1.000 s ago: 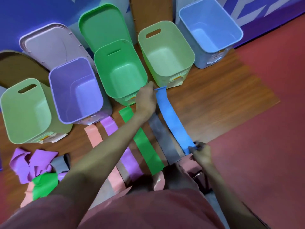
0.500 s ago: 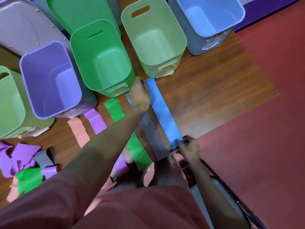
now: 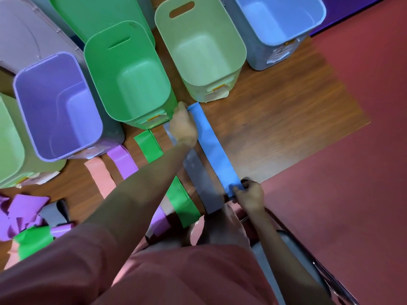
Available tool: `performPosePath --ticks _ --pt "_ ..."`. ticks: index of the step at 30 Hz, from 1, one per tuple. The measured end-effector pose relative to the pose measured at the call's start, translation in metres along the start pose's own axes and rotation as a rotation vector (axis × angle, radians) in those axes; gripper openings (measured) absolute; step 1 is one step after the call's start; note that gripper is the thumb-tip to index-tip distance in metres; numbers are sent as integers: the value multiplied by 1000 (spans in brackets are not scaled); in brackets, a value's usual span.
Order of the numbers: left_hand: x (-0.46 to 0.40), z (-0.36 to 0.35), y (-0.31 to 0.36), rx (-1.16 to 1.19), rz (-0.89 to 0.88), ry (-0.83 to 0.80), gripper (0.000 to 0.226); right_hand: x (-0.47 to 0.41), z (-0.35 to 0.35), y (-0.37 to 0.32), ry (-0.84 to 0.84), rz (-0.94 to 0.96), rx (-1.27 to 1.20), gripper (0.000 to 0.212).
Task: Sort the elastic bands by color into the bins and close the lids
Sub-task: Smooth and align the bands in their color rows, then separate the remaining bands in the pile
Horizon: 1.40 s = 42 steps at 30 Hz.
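- A wooden floor panel [image 3: 275, 128] lies against red flooring [image 3: 352, 194], and a row of open bins stands along its far side.
- From left to right in view: a pale green bin [image 3: 8, 150] cut by the frame edge, a purple bin [image 3: 55, 102], a green bin [image 3: 127, 73], another pale green bin [image 3: 200, 47] and a blue bin [image 3: 277, 16]. All that can be seen into look empty, and none has its lid on.
- A lilac lid [image 3: 28, 34] and a green lid [image 3: 92, 12] stand behind their bins.
- The blue band [image 3: 214, 150] is stretched flat on the wood, its far end just in front of the gap between the green bin and the second pale green one.
- The left hand [image 3: 184, 124] pinches the band's far end with its grip closed; the right hand [image 3: 250, 194] is closed on the near end.
- Beside it, laid out in parallel strips, are a grey band [image 3: 199, 172], a green band [image 3: 149, 146], a purple band [image 3: 122, 159] and a pink band [image 3: 100, 177].
- A loose heap of bands [image 3: 28, 221], purple, green, grey and pink, waits at the lower left.
- By my reading the sorting proper has hardly begun: bands are being straightened and lined up, nothing is in a bin, and every lid remains to be closed.
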<state>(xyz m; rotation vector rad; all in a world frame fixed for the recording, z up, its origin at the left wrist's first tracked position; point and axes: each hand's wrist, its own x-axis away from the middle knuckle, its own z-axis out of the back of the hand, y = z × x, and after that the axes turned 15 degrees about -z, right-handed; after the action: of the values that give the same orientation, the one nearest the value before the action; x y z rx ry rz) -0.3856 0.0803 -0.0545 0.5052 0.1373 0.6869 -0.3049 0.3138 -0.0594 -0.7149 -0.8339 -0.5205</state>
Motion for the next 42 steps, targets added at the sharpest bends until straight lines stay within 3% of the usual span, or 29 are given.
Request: performPosePath --ticks 2,6,13,16,22,31,36,39,42 --pt "0 1 0 1 -11 -9 29 0 -2 0 15 3 9 13" --pt "10 3 -3 29 -124 -20 44 1 -5 1 67 -33 -14 27" --pt "57 18 -29 228 -320 45 38 24 -5 1 268 11 253 45" --pt "82 36 -43 256 -380 108 36 38 -12 -1 253 86 296 43" --pt "135 83 -103 251 -253 169 40 76 -57 -10 157 460 305 31" --pt "223 162 -220 153 9 276 37 135 -152 -13 -32 841 753 44" --pt "264 196 -284 99 39 133 19 163 -201 -2 -177 970 899 63" --pt "282 210 -315 133 69 -32 23 176 -228 2 -191 1052 996 62" --pt "298 221 -340 104 -16 -164 38 189 -249 3 -229 1081 1052 65"
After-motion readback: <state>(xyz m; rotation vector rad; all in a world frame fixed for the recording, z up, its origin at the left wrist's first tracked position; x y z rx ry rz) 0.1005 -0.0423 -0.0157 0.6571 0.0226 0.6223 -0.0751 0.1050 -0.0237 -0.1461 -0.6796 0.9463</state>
